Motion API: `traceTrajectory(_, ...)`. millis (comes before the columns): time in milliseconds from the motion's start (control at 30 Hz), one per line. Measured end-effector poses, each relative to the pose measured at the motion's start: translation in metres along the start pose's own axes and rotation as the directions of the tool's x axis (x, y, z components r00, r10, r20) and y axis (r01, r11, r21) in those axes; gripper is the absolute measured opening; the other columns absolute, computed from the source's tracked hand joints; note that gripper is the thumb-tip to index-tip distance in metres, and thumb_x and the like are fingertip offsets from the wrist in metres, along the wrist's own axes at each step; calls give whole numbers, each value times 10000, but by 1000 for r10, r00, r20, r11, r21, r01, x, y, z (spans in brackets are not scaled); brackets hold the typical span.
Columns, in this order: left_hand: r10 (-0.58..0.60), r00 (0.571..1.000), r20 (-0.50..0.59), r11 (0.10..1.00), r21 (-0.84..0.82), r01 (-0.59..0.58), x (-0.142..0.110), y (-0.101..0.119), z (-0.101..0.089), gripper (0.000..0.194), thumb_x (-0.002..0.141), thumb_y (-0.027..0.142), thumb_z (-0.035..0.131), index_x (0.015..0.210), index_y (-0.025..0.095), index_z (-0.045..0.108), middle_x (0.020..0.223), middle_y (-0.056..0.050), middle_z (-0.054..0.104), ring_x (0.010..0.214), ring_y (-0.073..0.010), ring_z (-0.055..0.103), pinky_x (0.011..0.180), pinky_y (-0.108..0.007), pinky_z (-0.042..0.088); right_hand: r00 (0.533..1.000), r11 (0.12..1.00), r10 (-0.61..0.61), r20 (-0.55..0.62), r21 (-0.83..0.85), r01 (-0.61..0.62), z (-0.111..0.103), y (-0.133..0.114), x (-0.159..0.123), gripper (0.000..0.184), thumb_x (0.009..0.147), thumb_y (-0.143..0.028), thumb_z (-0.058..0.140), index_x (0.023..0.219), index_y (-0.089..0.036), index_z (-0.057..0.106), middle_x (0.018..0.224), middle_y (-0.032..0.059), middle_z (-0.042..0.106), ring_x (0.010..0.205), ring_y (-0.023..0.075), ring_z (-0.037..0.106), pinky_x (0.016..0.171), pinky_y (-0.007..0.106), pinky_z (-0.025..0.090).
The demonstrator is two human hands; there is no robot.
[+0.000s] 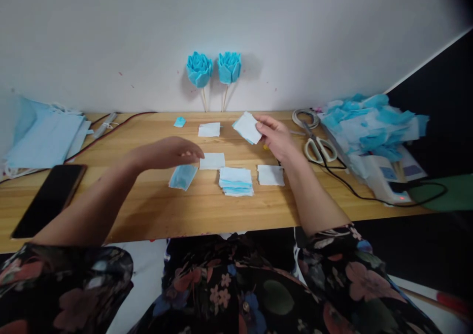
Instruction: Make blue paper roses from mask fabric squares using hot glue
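Note:
My right hand (274,136) pinches a small stack of white and light-blue fabric squares (248,127) between thumb and fingers, raised over the back middle of the table. Bent loosely and partly apart, the fingers of my left hand (179,152) hang at the left edge of a white square (213,161); whether they touch it, I cannot tell. Just below that hand lies a blue square (183,177). A thicker pile of squares (235,181) sits in the middle, with a white square (270,175) to its right. Farther back are another white square (209,129) and a small blue piece (180,122).
Two blue fabric roses (199,69) on sticks lean against the wall. Face masks (44,134) and a phone (50,198) lie left. On the right are scissors (320,149), a coiled cable (305,118), a heap of blue pieces (373,124) and a white corded device (386,176).

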State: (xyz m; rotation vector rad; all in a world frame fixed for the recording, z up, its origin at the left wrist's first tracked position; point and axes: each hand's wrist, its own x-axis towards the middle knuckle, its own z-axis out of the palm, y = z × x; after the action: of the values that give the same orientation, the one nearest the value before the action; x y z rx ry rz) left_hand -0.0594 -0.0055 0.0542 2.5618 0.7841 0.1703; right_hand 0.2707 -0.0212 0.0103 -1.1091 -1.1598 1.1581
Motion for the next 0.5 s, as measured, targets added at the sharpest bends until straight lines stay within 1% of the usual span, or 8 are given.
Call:
traceTrajectory(67, -46, 993, -109, 998, 47, 51, 7, -8, -5, 332, 942, 400, 484, 1053, 251, 759, 1026, -38, 787, 867, -179, 703, 771, -258, 516, 999, 993, 2, 35, -119, 2, 2, 2, -1, 383, 791, -451, 729, 1120, -255, 731, 921, 1, 750, 732, 146, 652, 662, 289, 537)
traceTrajectory(133, -82, 972, -220, 990, 91, 104, 26, -18, 2, 356, 939, 387, 469, 1087, 228, 751, 1065, -62, 777, 915, -197, 694, 837, -287, 522, 998, 933, -11, 56, -357, 30, 8, 4, -4, 343, 863, -401, 647, 1150, -231, 724, 947, 33, 757, 768, 180, 666, 729, 347, 551)
traceTrajectory(167, -83, 964, -252, 987, 111, 114, 38, -23, 8, 365, 933, 370, 468, 1130, 223, 739, 1123, -71, 763, 979, -212, 686, 894, -312, 518, 997, 858, -30, 73, -509, 64, 11, 5, -6, 315, 879, -356, 622, 1139, -212, 727, 960, 56, 761, 804, 205, 675, 774, 383, 551)
traceTrajectory(233, -86, 953, -290, 980, 149, 134, 60, -33, 23, 406, 915, 328, 478, 1228, 197, 700, 1269, -96, 710, 1143, -249, 639, 1019, -378, 483, 985, 620, -95, 142, -766, 170, 17, 6, -10, 261, 881, -256, 599, 1089, -179, 736, 1003, 105, 764, 912, 265, 682, 869, 448, 530)
traceTrajectory(300, -107, 959, -264, 966, 201, 163, 75, -40, 33, 433, 918, 287, 452, 1253, 148, 689, 1295, -142, 685, 1192, -287, 610, 1065, -444, 452, 957, 409, -176, 230, -867, 284, 22, 3, -16, 255, 895, -199, 564, 1081, -168, 735, 1100, 142, 754, 1040, 309, 664, 948, 483, 492)
traceTrajectory(333, -116, 963, -243, 958, 229, 173, 79, -42, 36, 426, 920, 272, 438, 1222, 135, 706, 1259, -162, 691, 1177, -302, 610, 1062, -468, 447, 941, 356, -221, 258, -877, 324, 24, 0, -19, 270, 914, -195, 540, 1104, -169, 729, 1154, 149, 743, 1089, 315, 651, 973, 482, 477)
traceTrajectory(400, -126, 967, -222, 945, 270, 185, 77, -44, 38, 410, 929, 253, 409, 1140, 129, 739, 1187, -172, 701, 1148, -308, 612, 1042, -477, 451, 915, 319, -272, 300, -869, 379, 28, -8, -24, 285, 945, -210, 510, 1132, -175, 723, 1199, 143, 733, 1119, 306, 641, 978, 452, 462)
traceTrajectory(500, -165, 970, -181, 931, 294, 214, 57, -38, 33, 391, 937, 267, 400, 1017, 151, 765, 1098, -142, 720, 1099, -286, 624, 993, -419, 465, 888, 347, -162, 430, -817, 460, 35, -20, -34, 251, 965, -246, 509, 1021, -204, 750, 1030, 78, 772, 954, 246, 671, 823, 355, 456)
